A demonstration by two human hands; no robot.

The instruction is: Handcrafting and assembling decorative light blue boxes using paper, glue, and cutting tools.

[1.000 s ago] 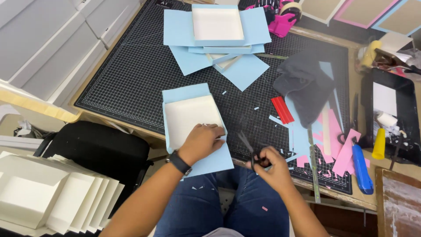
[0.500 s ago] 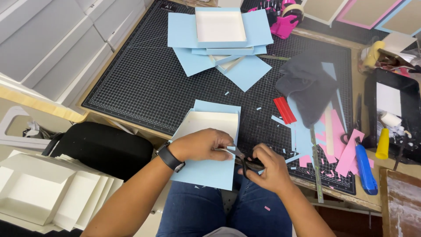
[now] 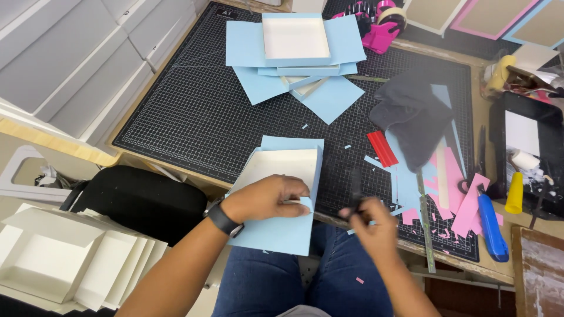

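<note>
Left hand (image 3: 267,199) pins our blue-wrapped white tray (image 3: 281,182) at the cutting mat's (image 3: 194,117) 6 o'clock edge, right hand (image 3: 371,226) grips blurred scissors (image 3: 355,186); overhanging tray could tip and skew our cut.

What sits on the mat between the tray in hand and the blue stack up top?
Head view: bare black cutting mat between the held tray and the blue stack, apart from one tiny blue scrap.
</note>
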